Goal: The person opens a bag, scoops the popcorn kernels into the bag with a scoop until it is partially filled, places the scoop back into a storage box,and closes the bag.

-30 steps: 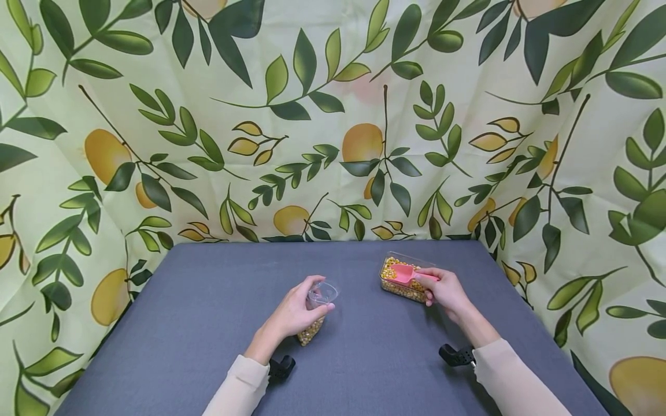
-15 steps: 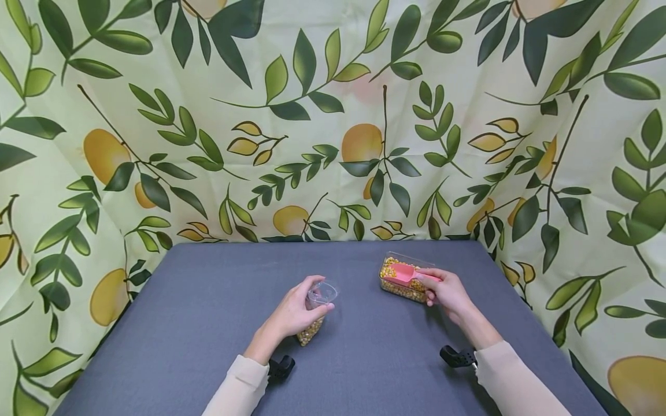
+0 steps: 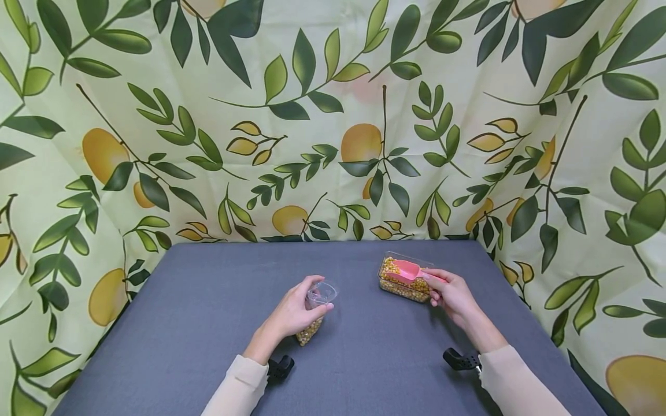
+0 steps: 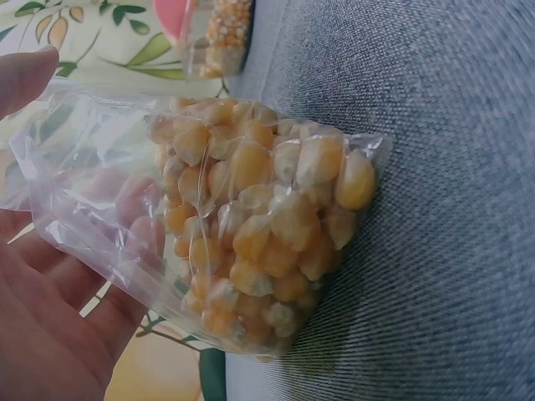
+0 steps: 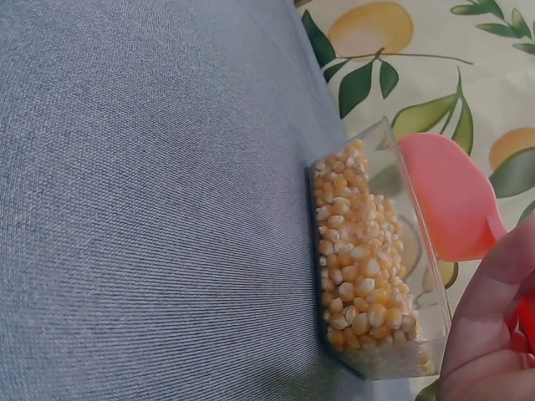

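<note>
In the head view my left hand (image 3: 291,309) curves its thumb and fingers round the spread mouth of a clear plastic bag (image 3: 321,293). Yellow corn kernels (image 4: 251,225) fill the bag's lower part, which stands on the table in the left wrist view. Farther right, my right hand (image 3: 455,294) grips a pink scoop (image 3: 407,271) by its handle. The scoop's bowl is over a clear rectangular container (image 3: 385,284) of corn kernels. From the right wrist, the bowl shows beyond the container's upper rim, above the kernels (image 5: 359,259) heaped inside.
Dark grey-blue cloth covers the table (image 3: 234,266). A curtain (image 3: 312,127) with leaves and orange fruit hangs behind it and along both sides. The container stands near the table's back right. Black wrist devices (image 3: 281,367) sit under both forearms.
My right hand has shifted slightly to the right with the scoop, whose bowl now lies a little farther right and higher over the kernels. My left hand and the bag stay in place.
</note>
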Available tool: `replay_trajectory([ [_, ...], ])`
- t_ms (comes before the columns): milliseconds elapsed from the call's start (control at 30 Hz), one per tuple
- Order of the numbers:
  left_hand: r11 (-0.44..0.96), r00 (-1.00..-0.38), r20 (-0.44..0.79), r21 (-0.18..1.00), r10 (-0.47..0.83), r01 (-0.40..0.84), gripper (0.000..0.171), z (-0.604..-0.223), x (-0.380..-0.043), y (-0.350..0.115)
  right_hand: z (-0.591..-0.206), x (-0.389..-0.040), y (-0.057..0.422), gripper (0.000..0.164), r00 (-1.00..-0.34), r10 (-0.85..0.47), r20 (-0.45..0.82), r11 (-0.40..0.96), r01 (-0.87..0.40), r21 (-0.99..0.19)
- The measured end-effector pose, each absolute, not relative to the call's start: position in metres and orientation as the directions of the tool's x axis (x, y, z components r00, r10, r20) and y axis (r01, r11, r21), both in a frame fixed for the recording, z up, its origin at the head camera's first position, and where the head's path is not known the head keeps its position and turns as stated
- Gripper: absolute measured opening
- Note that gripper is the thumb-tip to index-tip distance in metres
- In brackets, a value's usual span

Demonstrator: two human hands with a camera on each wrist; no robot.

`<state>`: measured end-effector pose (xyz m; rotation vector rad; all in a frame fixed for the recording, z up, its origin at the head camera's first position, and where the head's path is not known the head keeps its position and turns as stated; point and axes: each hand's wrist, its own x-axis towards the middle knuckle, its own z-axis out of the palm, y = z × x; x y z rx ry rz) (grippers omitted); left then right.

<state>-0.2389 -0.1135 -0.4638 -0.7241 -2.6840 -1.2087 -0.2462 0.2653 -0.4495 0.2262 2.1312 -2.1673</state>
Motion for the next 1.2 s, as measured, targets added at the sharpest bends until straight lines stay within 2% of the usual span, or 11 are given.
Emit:
replay_trajectory([
  [267,0.569,-0.876,0.298,0.672,0.379,0.474,0.06,-0.464,-0.239,-0.114,-0.453,-0.245,0.269,0.044,-0.99,0.011,-0.137,-0.086,0.136,-0.987],
  [567,0.565,-0.874,0.297,0.673,0.384,0.477,0.06,-0.464,-0.239,-0.114,-0.455,-0.242,0.272,0.019,-0.997,-0.02,-0.069,-0.193,0.072,-0.979],
  [1200,0.571,-0.875,0.299,0.669,0.38,0.476,0.059,-0.465,-0.24,-0.113,-0.444,-0.241,0.272,0.017,-0.996,-0.088,-0.001,-0.178,0.017,-0.984],
])
